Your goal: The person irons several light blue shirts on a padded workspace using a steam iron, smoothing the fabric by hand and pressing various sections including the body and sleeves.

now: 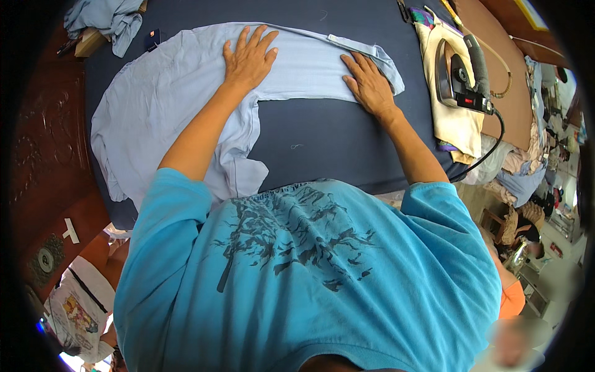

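Note:
A light blue long-sleeved shirt (161,102) lies spread on a dark blue padded table (334,136). One sleeve stretches to the right, its cuff (365,46) at the far end. My left hand (249,59) rests flat on the sleeve near the shoulder, fingers spread. Close to the cuff, my right hand (370,85) lies on the sleeve with its fingers stretched out. Right of the table's middle, an iron (462,77) with a grey-wrapped handle rests on a folded cream cloth (455,127), apart from both hands.
A black cord (501,133) and a yellowish hose (509,74) run from the iron's side. Crumpled blue fabric (108,22) sits at the far left corner. Dark carved wood (49,124) borders the left. Piled clothes (520,180) and another person's orange sleeve (512,301) show at right.

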A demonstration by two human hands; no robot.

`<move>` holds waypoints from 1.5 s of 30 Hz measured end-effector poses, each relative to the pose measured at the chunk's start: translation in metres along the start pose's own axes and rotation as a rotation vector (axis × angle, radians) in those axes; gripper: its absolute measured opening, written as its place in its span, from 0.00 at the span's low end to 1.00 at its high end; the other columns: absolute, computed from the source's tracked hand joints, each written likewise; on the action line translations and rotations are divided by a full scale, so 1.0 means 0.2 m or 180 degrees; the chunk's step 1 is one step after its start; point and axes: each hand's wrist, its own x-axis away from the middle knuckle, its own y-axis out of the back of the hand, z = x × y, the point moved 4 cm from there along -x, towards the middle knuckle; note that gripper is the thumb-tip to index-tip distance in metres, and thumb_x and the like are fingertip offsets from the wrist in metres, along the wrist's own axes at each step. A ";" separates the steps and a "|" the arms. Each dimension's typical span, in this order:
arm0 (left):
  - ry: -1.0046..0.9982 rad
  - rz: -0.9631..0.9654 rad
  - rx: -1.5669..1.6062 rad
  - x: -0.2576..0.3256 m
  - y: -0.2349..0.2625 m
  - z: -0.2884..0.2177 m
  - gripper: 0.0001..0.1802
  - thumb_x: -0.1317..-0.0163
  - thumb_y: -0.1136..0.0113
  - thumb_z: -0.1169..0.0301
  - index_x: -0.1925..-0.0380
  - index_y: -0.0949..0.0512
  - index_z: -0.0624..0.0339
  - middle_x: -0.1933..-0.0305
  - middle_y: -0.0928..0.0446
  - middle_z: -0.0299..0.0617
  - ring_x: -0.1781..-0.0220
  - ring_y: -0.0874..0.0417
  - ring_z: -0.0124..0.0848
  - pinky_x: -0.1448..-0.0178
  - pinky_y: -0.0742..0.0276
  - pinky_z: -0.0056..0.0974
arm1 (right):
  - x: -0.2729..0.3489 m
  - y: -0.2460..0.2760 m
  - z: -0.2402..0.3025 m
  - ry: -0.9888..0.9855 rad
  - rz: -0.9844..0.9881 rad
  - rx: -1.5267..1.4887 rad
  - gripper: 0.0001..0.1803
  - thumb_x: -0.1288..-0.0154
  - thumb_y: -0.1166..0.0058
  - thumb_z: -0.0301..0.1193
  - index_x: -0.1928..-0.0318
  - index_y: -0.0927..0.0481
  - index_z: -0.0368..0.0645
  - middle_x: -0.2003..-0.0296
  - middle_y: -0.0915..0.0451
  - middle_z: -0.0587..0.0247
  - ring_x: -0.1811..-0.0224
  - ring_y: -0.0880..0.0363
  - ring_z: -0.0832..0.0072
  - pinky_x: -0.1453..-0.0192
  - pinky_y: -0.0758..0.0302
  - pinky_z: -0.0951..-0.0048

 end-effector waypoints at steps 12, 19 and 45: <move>-0.0097 -0.0356 -0.0138 -0.01 0.14 -0.04 0.26 0.39 0.53 0.55 0.41 0.37 0.46 0.33 0.43 0.41 0.31 0.45 0.41 0.36 0.50 0.61 | -0.01 0.08 0.09 0.1201 0.0066 0.0095 0.23 0.38 0.49 0.33 0.42 0.31 0.48 0.40 0.35 0.55 0.37 0.37 0.61 0.35 0.40 0.63; -0.0818 -0.0281 0.0544 0.47 0.16 -0.17 0.14 0.51 0.47 0.65 0.63 0.28 0.58 0.42 0.33 0.42 0.39 0.34 0.38 0.37 0.45 0.55 | -0.04 -0.02 0.01 0.0154 0.0319 0.0040 0.30 0.36 0.58 0.51 0.36 0.39 0.57 0.34 0.46 0.54 0.33 0.46 0.53 0.33 0.41 0.59; -0.0947 -0.0359 0.0497 0.60 0.13 -0.19 0.18 0.45 0.43 0.67 0.53 0.27 0.51 0.44 0.29 0.35 0.37 0.34 0.31 0.39 0.39 0.48 | -0.05 0.93 -0.96 -0.1664 -0.0168 -0.0229 0.32 0.57 0.38 0.35 0.49 0.30 0.36 0.62 0.21 0.47 0.58 0.21 0.59 0.53 0.26 0.63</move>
